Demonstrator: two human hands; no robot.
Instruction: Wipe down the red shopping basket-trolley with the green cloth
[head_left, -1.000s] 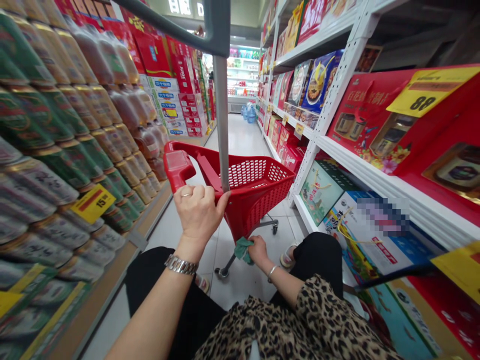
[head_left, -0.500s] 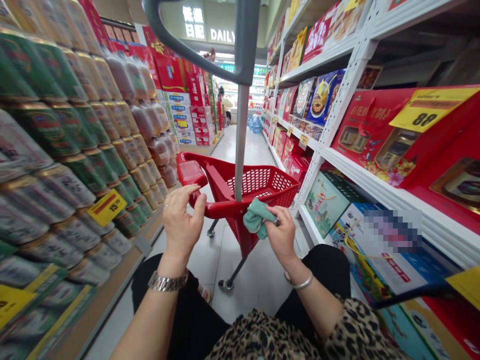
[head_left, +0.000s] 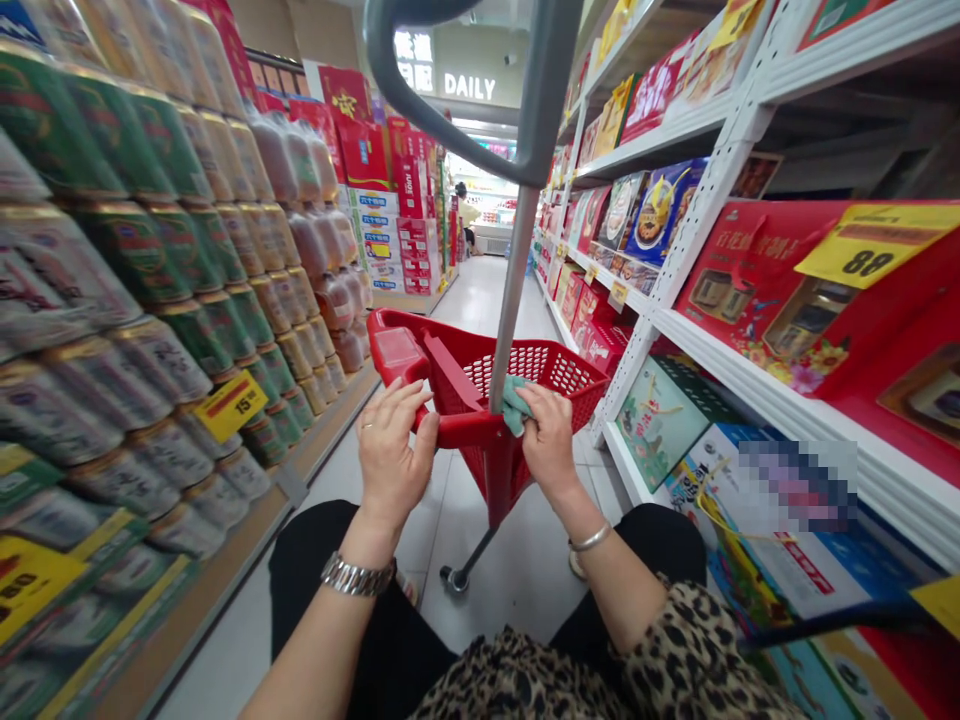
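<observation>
In front of me stands a red plastic shopping cart (head_left: 457, 432), its basket pierced with holes. A metal pole (head_left: 517, 285) rises from its near rim to a grey loop handle (head_left: 540, 110). My left hand (head_left: 394, 440) is closed over the near left corner of the rim, fingers on top and thumb on my side. In my right hand (head_left: 549, 440) is a bunched green cloth (head_left: 516, 402), pressed at the rim just right of the pole's foot. The right fingertips are partly hidden by the cloth.
Stacked packs of drink cans (head_left: 225, 330) line the left side. White shelving (head_left: 750, 350) with boxed goods runs along the right. A caster (head_left: 454, 580) of the cart rests on the tiled floor (head_left: 487, 275). Farther down the aisle a person (head_left: 468, 215) is low near a display.
My right hand has moved the cloth up and inward to the pole's foot. My left hand has settled onto the rim. The pole leans more to the right in view.
</observation>
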